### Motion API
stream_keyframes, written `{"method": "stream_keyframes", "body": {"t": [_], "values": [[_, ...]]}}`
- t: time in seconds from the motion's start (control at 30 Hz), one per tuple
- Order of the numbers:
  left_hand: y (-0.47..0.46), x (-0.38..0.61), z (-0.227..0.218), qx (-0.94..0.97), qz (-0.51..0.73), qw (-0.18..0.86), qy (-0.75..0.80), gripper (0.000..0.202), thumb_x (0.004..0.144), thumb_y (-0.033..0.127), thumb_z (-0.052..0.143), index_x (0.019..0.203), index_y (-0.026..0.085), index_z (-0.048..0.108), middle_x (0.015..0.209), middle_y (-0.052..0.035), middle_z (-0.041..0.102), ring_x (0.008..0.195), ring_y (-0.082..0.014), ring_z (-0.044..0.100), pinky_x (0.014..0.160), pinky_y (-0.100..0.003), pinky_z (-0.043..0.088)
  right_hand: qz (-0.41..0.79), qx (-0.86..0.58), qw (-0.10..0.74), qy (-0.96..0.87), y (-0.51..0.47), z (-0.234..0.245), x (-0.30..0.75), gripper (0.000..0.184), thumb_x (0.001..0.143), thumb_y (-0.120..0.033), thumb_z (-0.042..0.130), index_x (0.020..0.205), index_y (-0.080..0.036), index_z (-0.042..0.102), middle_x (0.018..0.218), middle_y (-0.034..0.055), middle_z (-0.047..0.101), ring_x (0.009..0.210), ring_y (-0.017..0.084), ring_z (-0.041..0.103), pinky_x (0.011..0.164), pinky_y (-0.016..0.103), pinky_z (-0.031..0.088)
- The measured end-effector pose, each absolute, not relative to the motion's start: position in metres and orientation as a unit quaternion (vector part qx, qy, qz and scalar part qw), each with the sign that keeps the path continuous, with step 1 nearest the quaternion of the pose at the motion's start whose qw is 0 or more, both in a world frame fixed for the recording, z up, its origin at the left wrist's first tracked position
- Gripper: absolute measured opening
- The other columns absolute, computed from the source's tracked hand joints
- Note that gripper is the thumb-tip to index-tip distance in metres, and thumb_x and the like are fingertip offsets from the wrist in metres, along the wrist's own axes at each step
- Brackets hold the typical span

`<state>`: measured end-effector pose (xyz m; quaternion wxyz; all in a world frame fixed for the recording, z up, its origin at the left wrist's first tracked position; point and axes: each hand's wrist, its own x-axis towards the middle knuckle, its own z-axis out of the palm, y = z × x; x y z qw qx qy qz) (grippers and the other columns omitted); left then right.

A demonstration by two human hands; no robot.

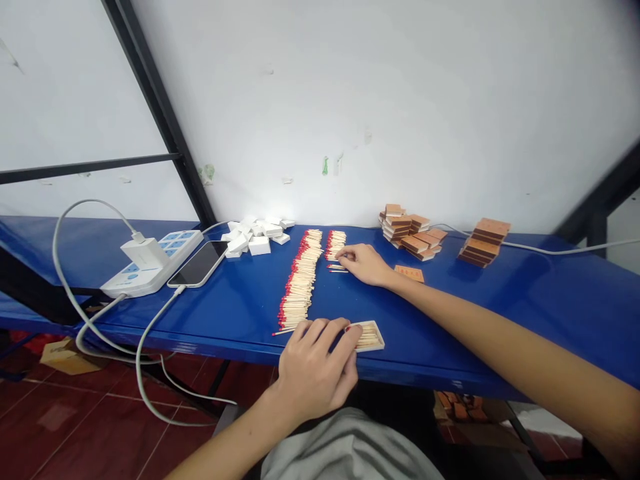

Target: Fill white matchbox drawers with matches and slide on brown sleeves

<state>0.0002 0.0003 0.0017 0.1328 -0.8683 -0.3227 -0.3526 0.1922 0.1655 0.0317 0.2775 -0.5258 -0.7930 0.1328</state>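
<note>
At the table's front edge, my left hand (317,367) is closed on the left end of a small white matchbox tray (371,336) with matches lying in it. Its fingers cover that end of the tray. Further back, my right hand (367,264) pinches at the near end of a short row of red-headed matches (336,244); how many it grips is too small to tell. A longer row of loose matches (300,277) runs front to back on the left, heads mostly pointing left. A flat orange matchbox sleeve (410,273) lies by my right wrist.
White empty-looking trays (259,235) are heaped behind the rows. Filled-looking matchboxes (413,233) and a leaning stack of orange matchbox sleeves (484,243) stand at the back right. Left are a phone (199,264), a power strip (150,263) and a looping white cable (140,373).
</note>
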Motion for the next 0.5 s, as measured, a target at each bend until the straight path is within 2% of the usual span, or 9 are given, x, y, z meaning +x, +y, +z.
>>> {"method": "stream_keyframes", "body": {"t": [0.23,0.5], "values": [[0.0004,0.0001,0.0010,-0.869,-0.351,0.132,-0.322,0.031,0.091,0.022,0.049,0.120,0.017,0.060,0.117,-0.0064,0.069,0.093,-0.0229,0.059,0.078,-0.038,0.040,0.133,-0.517,0.277,-0.799,0.1667,0.0308,0.1934,0.030,0.089,-0.034,0.051,0.096,-0.020,0.077,0.063,-0.0007,0.062,0.062,0.014,0.052,0.058,0.025,0.031],[0.0008,-0.0004,-0.0007,-0.869,-0.352,0.135,-0.321,0.030,0.091,0.022,0.049,0.118,0.017,0.061,0.115,-0.0068,0.068,0.092,-0.0226,0.059,0.078,-0.038,0.039,0.126,-0.515,0.273,-0.803,0.1631,0.0332,0.1918,0.031,0.090,-0.035,0.051,0.096,-0.020,0.078,0.071,0.0009,0.067,0.065,0.015,0.054,0.059,0.025,0.032]]}}
